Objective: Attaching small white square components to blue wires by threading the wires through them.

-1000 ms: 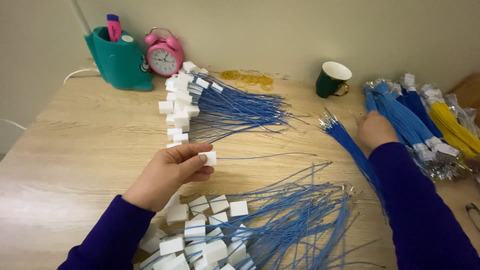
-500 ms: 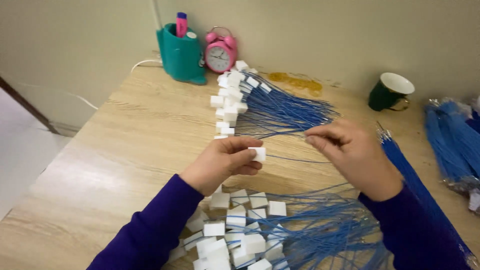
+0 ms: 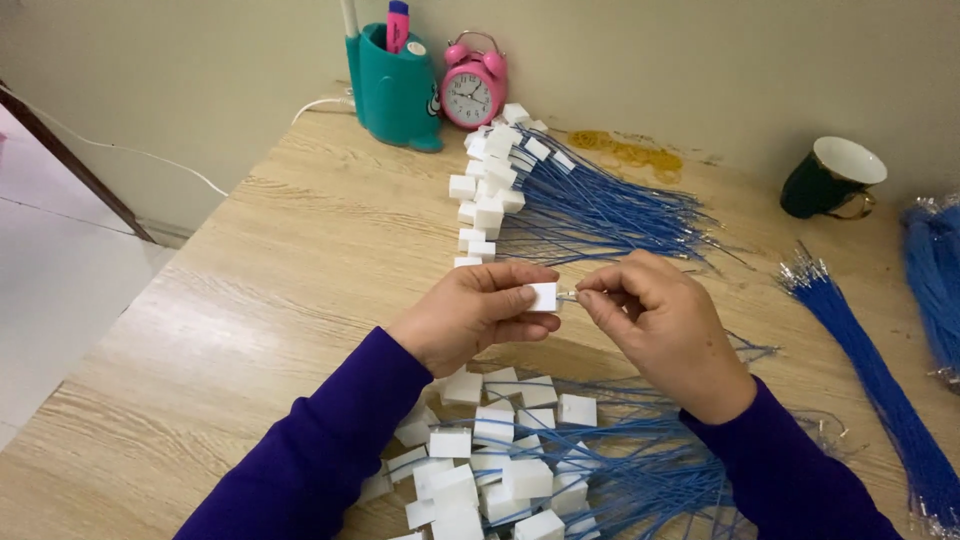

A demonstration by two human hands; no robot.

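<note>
Above the table, the left hand pinches a white block while the right hand, which has come over from the blue wires, pinches a wire end at the block.

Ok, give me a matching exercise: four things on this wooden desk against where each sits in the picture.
Things:
1. pink round alarm clock
2. dark green ceramic mug
3. small white plastic block
4. teal plastic pen holder

Places:
A. pinched in the left hand, next to the right hand
B. far right, near the wall
C. far edge, left of the clock
D. far edge, right of the pen holder

Pairs: 1-D, 2-B, 3-A, 4-C
</note>
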